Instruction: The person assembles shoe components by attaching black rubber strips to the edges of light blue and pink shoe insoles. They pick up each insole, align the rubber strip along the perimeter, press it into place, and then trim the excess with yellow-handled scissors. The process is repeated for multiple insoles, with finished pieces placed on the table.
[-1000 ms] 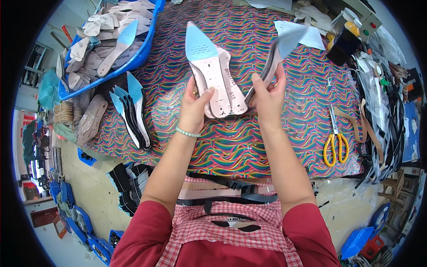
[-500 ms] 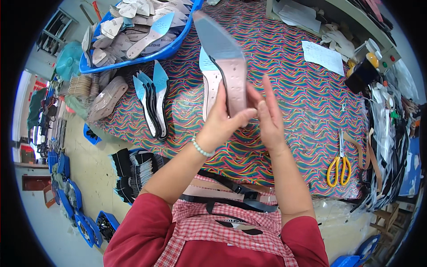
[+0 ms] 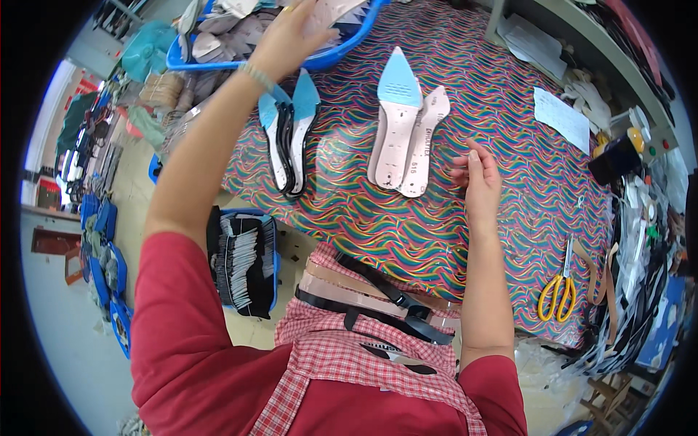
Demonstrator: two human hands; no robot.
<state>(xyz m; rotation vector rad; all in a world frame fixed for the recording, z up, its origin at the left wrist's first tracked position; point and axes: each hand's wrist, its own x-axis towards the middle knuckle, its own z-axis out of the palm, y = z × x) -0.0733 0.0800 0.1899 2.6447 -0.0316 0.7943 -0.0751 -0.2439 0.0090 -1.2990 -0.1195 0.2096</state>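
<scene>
Up at the blue basket [image 3: 342,54], my left hand [image 3: 287,36] reaches over the heaped insoles with thumb and fingers apart. A pale pink insole [image 3: 331,16] lies between them; I cannot make out a grip on it. My right hand [image 3: 481,178] hovers above the table's middle, fingers loosely bent and apart, holding nothing. To its left lies a blue-tipped pink insole [image 3: 398,123], partly on top of others. Beside it, a plain insole [image 3: 427,145] shows its printed side. Several black-edged insoles with blue tips [image 3: 291,138] stand bunched below my left forearm.
Yellow-handled scissors [image 3: 558,291] and a tan strap [image 3: 612,291] lie at the table's right. A paper sheet [image 3: 562,118] and a dark box [image 3: 614,158] sit farther back. Below the table's left edge is a blue bin of stacked dark pieces [image 3: 243,265].
The insole held in both hands has been let go; insoles now lie together on the table. My left hand has moved up-left to the basket, the right hand slightly right. The view has shifted.
</scene>
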